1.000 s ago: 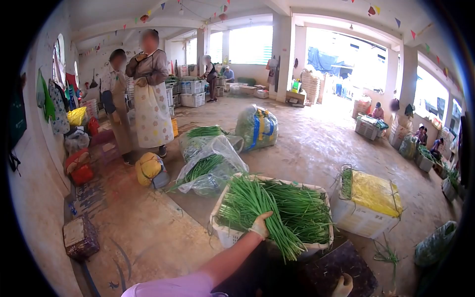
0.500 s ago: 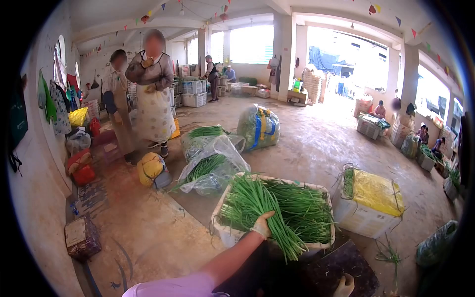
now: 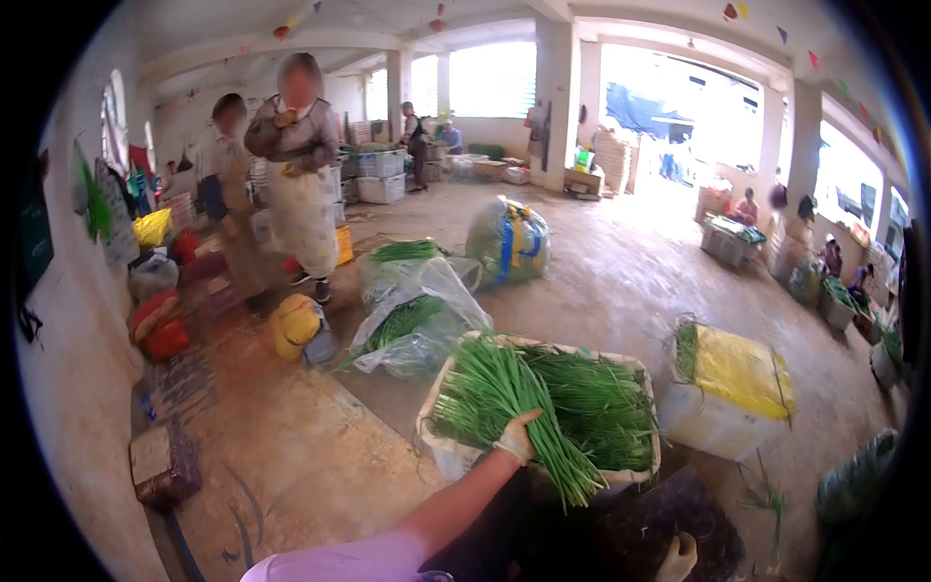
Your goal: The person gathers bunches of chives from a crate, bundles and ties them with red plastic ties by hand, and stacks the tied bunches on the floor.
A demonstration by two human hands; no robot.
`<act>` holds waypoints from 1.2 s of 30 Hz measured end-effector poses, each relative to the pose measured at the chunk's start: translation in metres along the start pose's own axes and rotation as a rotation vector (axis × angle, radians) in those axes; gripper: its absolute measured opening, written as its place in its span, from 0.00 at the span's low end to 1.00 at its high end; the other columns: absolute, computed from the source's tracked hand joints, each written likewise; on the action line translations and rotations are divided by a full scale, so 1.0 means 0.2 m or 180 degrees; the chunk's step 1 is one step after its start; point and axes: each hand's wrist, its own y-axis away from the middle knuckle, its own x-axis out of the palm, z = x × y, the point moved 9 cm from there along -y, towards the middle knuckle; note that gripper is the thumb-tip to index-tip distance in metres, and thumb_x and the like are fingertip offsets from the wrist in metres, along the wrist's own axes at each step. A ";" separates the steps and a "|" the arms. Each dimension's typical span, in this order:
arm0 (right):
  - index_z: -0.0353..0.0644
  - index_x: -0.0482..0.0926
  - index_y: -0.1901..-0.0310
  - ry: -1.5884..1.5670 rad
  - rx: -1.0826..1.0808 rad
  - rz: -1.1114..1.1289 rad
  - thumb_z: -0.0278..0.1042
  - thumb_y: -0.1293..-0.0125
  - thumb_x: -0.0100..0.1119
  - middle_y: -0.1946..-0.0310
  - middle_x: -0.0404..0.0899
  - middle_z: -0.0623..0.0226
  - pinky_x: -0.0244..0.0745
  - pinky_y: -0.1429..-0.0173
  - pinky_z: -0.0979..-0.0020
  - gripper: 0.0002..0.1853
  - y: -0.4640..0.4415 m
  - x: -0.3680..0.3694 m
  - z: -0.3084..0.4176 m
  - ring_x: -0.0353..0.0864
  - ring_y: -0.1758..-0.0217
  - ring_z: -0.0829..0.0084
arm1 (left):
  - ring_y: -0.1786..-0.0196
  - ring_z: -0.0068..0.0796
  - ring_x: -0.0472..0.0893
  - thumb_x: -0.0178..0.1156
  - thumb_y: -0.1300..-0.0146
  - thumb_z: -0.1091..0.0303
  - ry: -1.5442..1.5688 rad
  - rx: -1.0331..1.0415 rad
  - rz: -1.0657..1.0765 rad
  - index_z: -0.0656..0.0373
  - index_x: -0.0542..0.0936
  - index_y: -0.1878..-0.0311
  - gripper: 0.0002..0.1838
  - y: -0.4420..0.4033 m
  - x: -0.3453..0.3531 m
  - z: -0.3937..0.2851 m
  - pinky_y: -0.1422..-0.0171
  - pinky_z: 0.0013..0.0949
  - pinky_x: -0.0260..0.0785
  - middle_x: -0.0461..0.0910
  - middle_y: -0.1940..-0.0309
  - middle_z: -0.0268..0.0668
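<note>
A white plastic crate (image 3: pixel 446 458) in front of me is full of long green chive-like stalks (image 3: pixel 596 388). My left hand (image 3: pixel 520 436), in a pale glove, is closed around a thick bundle of these stalks (image 3: pixel 519 383) lying across the crate. The bundle's pale cut ends hang over the near rim. My right hand (image 3: pixel 678 560), also gloved, is at the bottom edge beside a dark board (image 3: pixel 679 524). Its fingers are slightly curled and apart, with nothing visible in them; part of the hand is cut off by the frame.
Right of the crate stands a white box with a yellow cover (image 3: pixel 742 373). Beyond the crate are an open plastic bag of greens (image 3: pixel 417 325) and a tied bag with blue tape (image 3: pixel 507 242). Two people (image 3: pixel 296 175) stand at left; others sit far right. A brown box (image 3: pixel 163 466) is near the left wall.
The view has shifted slightly. My left hand still grips the bundle, barely moved. The aproned person's lower arm has shifted a little.
</note>
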 end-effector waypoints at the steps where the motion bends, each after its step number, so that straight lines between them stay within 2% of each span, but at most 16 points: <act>1: 0.32 0.79 0.44 0.0346 -0.0376 -0.0094 0.29 0.30 0.57 0.59 0.82 0.62 0.78 0.50 0.68 0.16 -0.03 0.00 -0.05 0.80 0.58 0.72 | 0.52 0.42 0.81 0.61 0.37 0.68 -0.0073 0.0199 -0.0398 0.60 0.81 0.47 0.15 0.07 0.02 -0.06 0.42 0.48 0.74 0.83 0.54 0.42; 4: 0.40 0.82 0.49 -0.1301 0.0941 -0.0367 0.30 0.30 0.60 0.66 0.80 0.70 0.76 0.65 0.77 0.11 0.10 -0.11 0.03 0.77 0.71 0.79 | 0.58 0.41 0.80 0.63 0.40 0.63 -0.0313 0.0105 -0.0262 0.59 0.81 0.54 0.13 0.17 0.13 -0.05 0.46 0.47 0.74 0.81 0.60 0.40; 5: 0.42 0.82 0.48 -0.1476 0.0994 -0.0615 0.30 0.29 0.59 0.67 0.82 0.69 0.75 0.67 0.76 0.10 0.14 -0.19 0.08 0.77 0.71 0.79 | 0.57 0.40 0.80 0.62 0.40 0.62 -0.0819 0.0580 -0.0048 0.58 0.80 0.54 0.14 0.15 0.07 -0.10 0.48 0.46 0.74 0.82 0.60 0.40; 8: 0.40 0.80 0.46 -0.1675 0.0713 -0.1076 0.34 0.28 0.60 0.69 0.82 0.68 0.69 0.72 0.76 0.13 0.16 -0.56 0.15 0.77 0.73 0.78 | 0.50 0.42 0.82 0.58 0.34 0.59 -0.0067 -0.0371 0.0699 0.58 0.81 0.49 0.17 0.06 -0.01 -0.11 0.41 0.49 0.75 0.83 0.52 0.44; 10: 0.40 0.81 0.52 0.0296 -0.0006 -0.1938 0.38 0.32 0.61 0.76 0.78 0.69 0.68 0.72 0.69 0.13 0.17 -1.01 0.02 0.74 0.77 0.75 | 0.45 0.43 0.81 0.56 0.32 0.60 0.0048 -0.0568 -0.0104 0.61 0.80 0.42 0.20 0.14 -0.05 -0.22 0.36 0.50 0.73 0.83 0.47 0.46; 11: 0.41 0.81 0.60 -0.0445 0.0110 -0.1897 0.38 0.35 0.60 0.76 0.78 0.68 0.68 0.71 0.68 0.10 0.25 -1.16 0.21 0.74 0.77 0.74 | 0.43 0.42 0.80 0.54 0.30 0.62 0.0198 -0.0576 0.0581 0.62 0.78 0.39 0.21 0.15 -0.04 -0.28 0.34 0.47 0.72 0.82 0.46 0.45; 12: 0.43 0.80 0.66 0.0889 -0.0160 -0.2359 0.38 0.35 0.60 0.76 0.78 0.69 0.67 0.72 0.69 0.08 0.34 -1.45 0.25 0.73 0.78 0.74 | 0.41 0.41 0.79 0.52 0.28 0.63 0.0334 -0.0699 0.1174 0.62 0.76 0.36 0.21 0.16 -0.05 -0.31 0.31 0.44 0.68 0.81 0.44 0.44; 15: 0.50 0.73 0.74 -0.2446 -0.0647 -0.3026 0.36 0.36 0.63 0.81 0.69 0.75 0.66 0.75 0.70 0.11 0.42 -2.02 0.39 0.66 0.82 0.77 | 0.35 0.37 0.75 0.49 0.26 0.67 0.0281 -0.0733 0.0942 0.64 0.72 0.32 0.23 -0.11 -0.06 -0.15 0.23 0.42 0.60 0.77 0.37 0.45; 17: 0.48 0.73 0.73 -0.3210 -0.0725 -0.3647 0.41 0.31 0.64 0.80 0.72 0.76 0.63 0.75 0.76 0.15 0.63 -2.24 0.41 0.65 0.81 0.80 | 0.34 0.38 0.74 0.49 0.26 0.67 0.0103 -0.0744 0.0367 0.65 0.71 0.31 0.23 -0.09 -0.20 -0.13 0.23 0.42 0.59 0.76 0.36 0.45; 18: 0.48 0.74 0.72 -0.3298 -0.0831 -0.3636 0.40 0.33 0.65 0.78 0.74 0.76 0.63 0.75 0.78 0.13 0.67 -2.29 0.44 0.65 0.80 0.81 | 0.33 0.38 0.74 0.49 0.26 0.67 0.0325 -0.1001 0.1163 0.66 0.70 0.31 0.24 -0.06 -0.09 -0.11 0.22 0.42 0.59 0.76 0.35 0.45; 20: 0.50 0.74 0.72 -0.2945 -0.0831 -0.3633 0.39 0.34 0.66 0.78 0.73 0.76 0.61 0.75 0.79 0.12 0.70 -2.18 0.56 0.66 0.80 0.81 | 0.33 0.37 0.73 0.49 0.26 0.67 0.0624 -0.1189 0.2036 0.67 0.70 0.31 0.24 0.06 0.14 -0.09 0.22 0.42 0.59 0.75 0.35 0.45; 21: 0.52 0.74 0.72 -0.2625 -0.0805 -0.3480 0.38 0.35 0.67 0.79 0.72 0.77 0.60 0.76 0.79 0.11 0.66 -2.08 0.58 0.66 0.81 0.82 | 0.34 0.37 0.74 0.49 0.26 0.66 0.0208 -0.0760 0.0960 0.67 0.70 0.31 0.24 0.09 0.14 -0.11 0.23 0.42 0.59 0.76 0.35 0.45; 24: 0.42 0.78 0.68 -0.0293 -0.0234 -0.2521 0.46 0.29 0.54 0.80 0.75 0.71 0.69 0.75 0.73 0.16 0.49 -1.69 0.47 0.73 0.80 0.79 | 0.40 0.37 0.76 0.50 0.26 0.63 -0.0108 -0.0460 0.0980 0.65 0.72 0.32 0.24 0.00 0.07 -0.12 0.28 0.41 0.65 0.78 0.41 0.44; 27: 0.36 0.81 0.54 -0.0740 0.0159 -0.1153 0.41 0.32 0.59 0.70 0.84 0.63 0.78 0.68 0.70 0.15 0.26 -0.90 0.40 0.83 0.72 0.75 | 0.45 0.33 0.78 0.51 0.26 0.58 0.0007 -0.0716 0.0805 0.61 0.76 0.37 0.22 0.09 0.16 -0.06 0.35 0.37 0.69 0.81 0.48 0.40; 30: 0.36 0.77 0.42 0.0184 -0.0324 0.0146 0.45 0.42 0.71 0.56 0.85 0.54 0.81 0.46 0.64 0.30 0.19 -0.19 0.62 0.86 0.54 0.63 | 0.47 0.34 0.79 0.53 0.28 0.54 -0.0403 -0.0604 0.0774 0.61 0.78 0.41 0.22 0.11 0.19 -0.03 0.39 0.40 0.71 0.82 0.50 0.39; 36: 0.28 0.56 0.28 0.1437 -0.0695 0.1759 0.55 0.61 0.79 0.41 0.73 0.42 0.68 0.34 0.59 0.63 0.32 0.67 0.84 0.76 0.39 0.52 | 0.51 0.37 0.81 0.54 0.29 0.54 -0.0731 -0.0895 0.0370 0.62 0.80 0.48 0.20 0.44 0.35 0.22 0.43 0.42 0.74 0.82 0.53 0.42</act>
